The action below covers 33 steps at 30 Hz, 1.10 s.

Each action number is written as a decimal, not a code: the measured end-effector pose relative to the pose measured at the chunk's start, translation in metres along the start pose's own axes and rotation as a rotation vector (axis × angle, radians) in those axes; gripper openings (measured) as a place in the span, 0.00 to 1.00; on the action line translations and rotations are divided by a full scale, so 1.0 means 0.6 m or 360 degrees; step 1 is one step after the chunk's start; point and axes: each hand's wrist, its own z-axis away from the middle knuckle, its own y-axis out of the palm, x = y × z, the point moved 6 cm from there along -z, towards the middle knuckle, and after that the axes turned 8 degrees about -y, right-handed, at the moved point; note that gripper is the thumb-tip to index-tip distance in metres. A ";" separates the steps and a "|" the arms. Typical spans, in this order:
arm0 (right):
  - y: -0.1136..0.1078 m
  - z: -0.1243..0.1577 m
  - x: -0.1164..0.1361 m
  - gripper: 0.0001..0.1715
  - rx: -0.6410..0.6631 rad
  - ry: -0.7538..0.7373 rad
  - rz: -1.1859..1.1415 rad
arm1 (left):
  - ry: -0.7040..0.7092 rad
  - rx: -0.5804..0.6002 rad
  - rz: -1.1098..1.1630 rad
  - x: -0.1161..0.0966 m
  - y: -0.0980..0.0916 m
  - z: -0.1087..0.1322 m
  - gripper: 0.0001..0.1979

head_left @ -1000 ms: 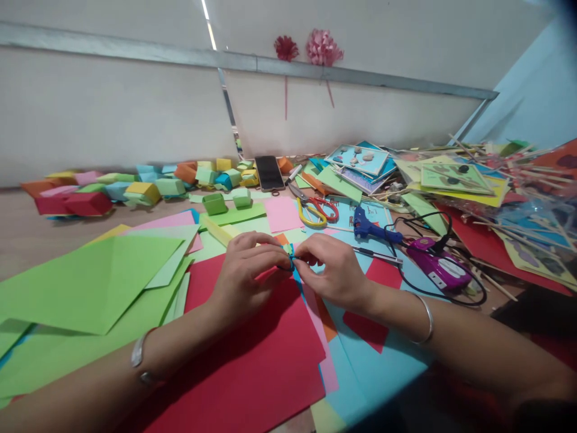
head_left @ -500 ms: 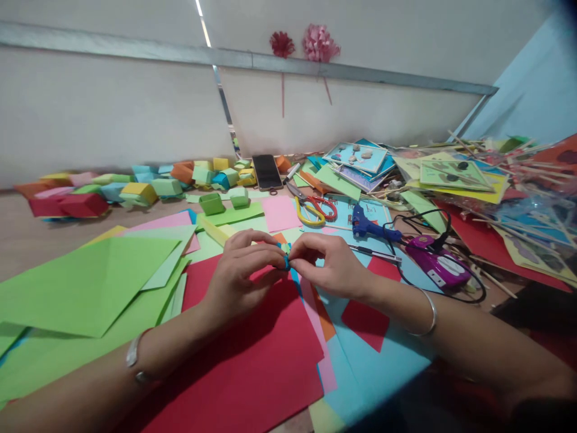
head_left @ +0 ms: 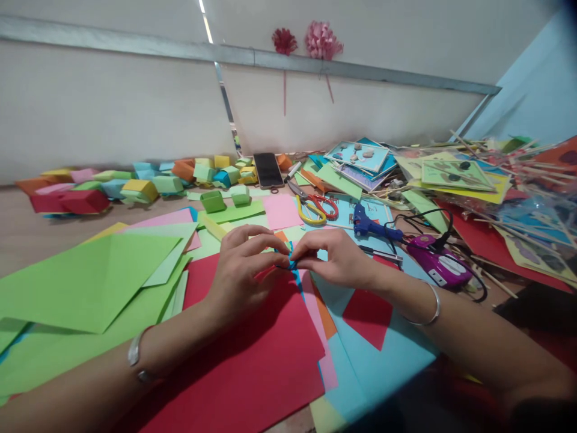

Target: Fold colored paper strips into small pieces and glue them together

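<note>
Blue paper piece (head_left: 293, 264), small and mostly hidden by fingers, sits mid-view between both hands' fingertips, near the far right corner of the red paper sheet (head_left: 252, 355). L to R: green paper sheets (head_left: 90, 282) lie beside the left forearm, left hand (head_left: 246, 264) grips the piece from its left over the red sheet, right hand (head_left: 336, 258) pinches it from its right. Beyond the hands, same order: folded paper boxes (head_left: 167, 186), smartphone (head_left: 267, 170), yellow-and-red-handled scissors (head_left: 311, 210), blue glue gun (head_left: 372, 227), purple power adapter (head_left: 437, 261).
</note>
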 end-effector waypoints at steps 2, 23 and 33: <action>0.001 0.002 -0.002 0.07 -0.0072 0.0018 -0.0027 | 0.0002 0.0014 -0.0015 -0.001 0.001 0.000 0.06; -0.004 0.008 -0.055 0.04 -0.0658 0.0304 -0.0976 | -0.1739 0.0203 0.1759 0.061 0.046 0.031 0.24; 0.004 0.012 -0.060 0.01 -0.0628 0.0231 -0.0721 | -0.2083 0.0114 0.2391 0.054 0.055 0.034 0.02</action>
